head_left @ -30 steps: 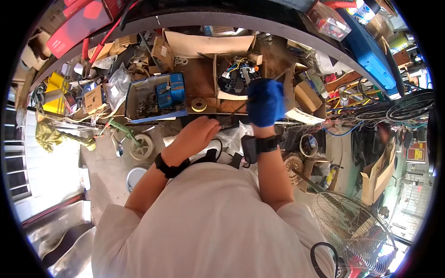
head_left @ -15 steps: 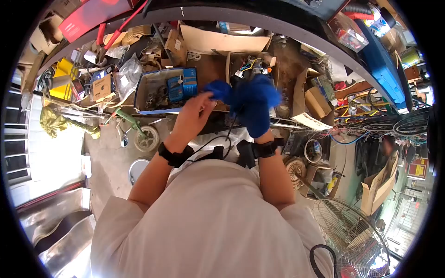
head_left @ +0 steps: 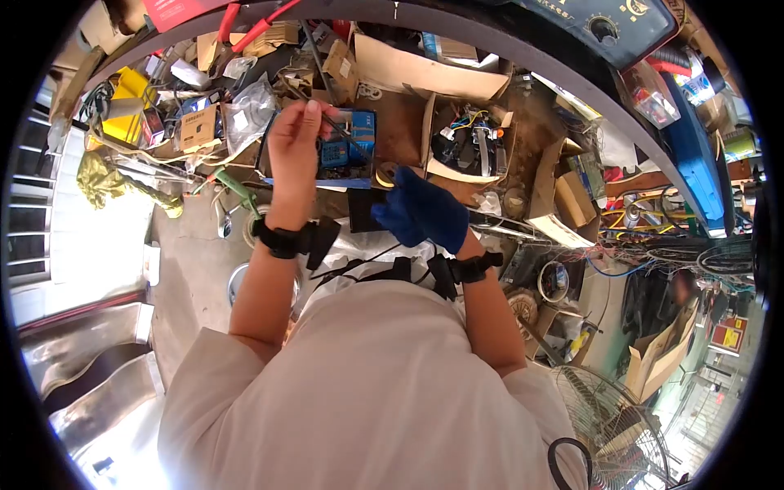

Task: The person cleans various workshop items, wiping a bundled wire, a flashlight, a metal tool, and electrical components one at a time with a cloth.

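Note:
My left hand (head_left: 296,155) is bare and raised over the blue-edged box at the bench's front. Its thumb points up and its fingers are bent together around the upper end of a thin dark rod (head_left: 349,141), which slants down to the right. A blue glove (head_left: 433,211) covers my right hand, held low in front of my chest. The gloved fingers look curled toward the left, and whatever may be inside them is hidden. Inside the box, blue packages (head_left: 362,126) lie beyond my left hand. A yellow tape roll (head_left: 386,174) rests just above the glove.
An open cardboard box (head_left: 471,171) with wired parts stands on the bench, and another carton (head_left: 563,196) is to its right. A dark shelf edge (head_left: 523,73) arches across the top. A fan (head_left: 612,425) stands at lower right; a green-framed wheeled item (head_left: 237,188) is at left.
My hands have moved apart. The left has gone up and left, away from the blue cloth, and now has the thin rod at its fingers. The gloved right hand has lowered.

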`<state>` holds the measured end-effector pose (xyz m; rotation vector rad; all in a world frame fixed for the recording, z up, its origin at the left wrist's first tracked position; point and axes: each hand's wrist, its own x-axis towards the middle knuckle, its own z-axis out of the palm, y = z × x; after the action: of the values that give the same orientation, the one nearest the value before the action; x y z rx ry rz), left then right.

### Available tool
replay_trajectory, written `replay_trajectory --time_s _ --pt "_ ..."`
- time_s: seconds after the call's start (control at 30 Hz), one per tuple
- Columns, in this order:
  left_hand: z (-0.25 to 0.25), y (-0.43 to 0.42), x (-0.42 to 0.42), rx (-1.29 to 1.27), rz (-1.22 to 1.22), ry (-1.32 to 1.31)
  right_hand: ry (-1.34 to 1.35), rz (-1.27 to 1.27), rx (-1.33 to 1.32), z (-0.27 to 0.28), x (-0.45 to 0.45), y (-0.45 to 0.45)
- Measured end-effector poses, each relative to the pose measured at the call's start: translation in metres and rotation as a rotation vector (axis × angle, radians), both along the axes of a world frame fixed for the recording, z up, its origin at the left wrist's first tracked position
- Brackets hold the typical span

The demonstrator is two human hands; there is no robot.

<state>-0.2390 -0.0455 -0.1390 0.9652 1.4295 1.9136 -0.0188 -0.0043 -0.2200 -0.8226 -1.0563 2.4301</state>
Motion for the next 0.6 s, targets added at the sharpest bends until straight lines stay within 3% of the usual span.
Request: replay_trajectory --time_s 0.1,0.2,0.27,0.3,0.37,0.4,0.47,0.5,0.6 --pt "-0.009 0.001 0.003 0.021 -0.038 -0.011 -0.271 0.006 0.216 0.019 0.001 -0.007" --pt "-0.015 -0.001 0.024 -0.045 -0.216 -0.049 -0.310 -0.050 0.811 -0.018 0.004 -0.002" --pt "-0.019 -0.003 0.022 -0.037 -0.186 -0.018 -0.197 -0.047 0.707 -0.011 0.003 0.003" --pt "-0.016 -0.005 0.014 -0.036 -0.118 0.014 -0.111 -0.024 0.337 -0.005 0.004 0.005" --pt "-0.007 -0.009 -0.003 -0.018 0.031 -0.001 -0.056 -0.024 -0.076 0.005 0.009 0.003" --pt "-0.011 -0.008 -0.019 0.041 0.034 0.018 -0.086 -0.042 -0.113 0.006 0.013 0.004" --pt "-0.009 -0.009 -0.036 0.041 0.016 0.057 -0.162 -0.072 0.240 -0.002 0.021 0.011" --pt "-0.014 -0.010 -0.043 -0.026 -0.002 0.144 -0.210 -0.081 0.627 -0.014 0.025 0.015" --pt "-0.024 -0.015 -0.034 -0.289 -0.178 0.599 -0.295 -0.107 0.924 -0.007 0.034 0.028"
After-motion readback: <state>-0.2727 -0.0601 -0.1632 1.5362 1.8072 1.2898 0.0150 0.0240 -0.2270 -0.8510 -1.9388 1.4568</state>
